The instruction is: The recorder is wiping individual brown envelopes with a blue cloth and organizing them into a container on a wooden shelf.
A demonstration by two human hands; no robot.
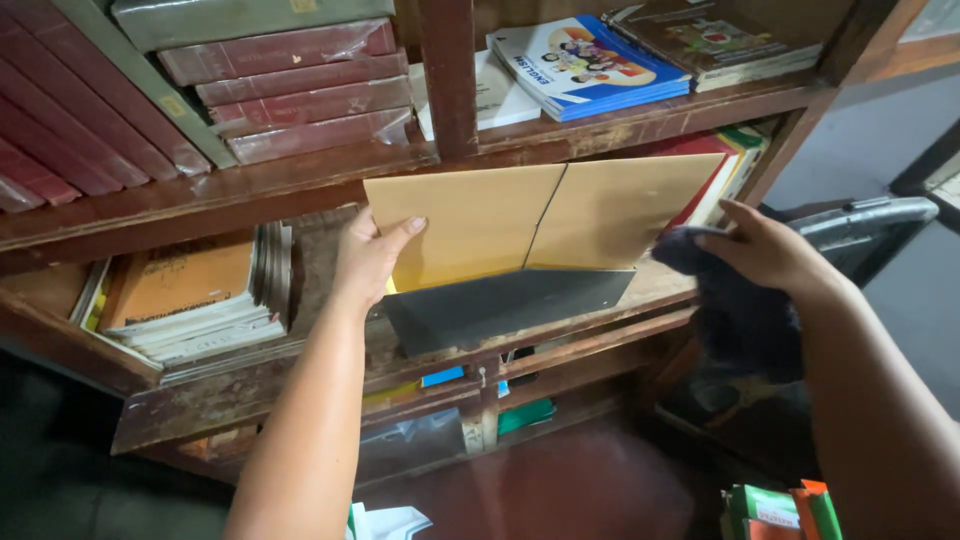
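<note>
Old wooden shelf [300,180], red books [290,80] stacked up top | left hand [368,258] pinches tan folder [540,215] by its edge, holding it up off the shelf board | right hand [765,250] squeezes dark cloth [740,310] beside folder's right end

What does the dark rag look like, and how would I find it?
Start at the old brown wooden bookshelf and go to the right end of its middle shelf. There the right hand holds a dark navy, fuzzy cloth that hangs down limp. The tan cardboard folder with a black base, gripped by the left hand, is stiff and flat; the cloth is soft and crumpled.
</note>
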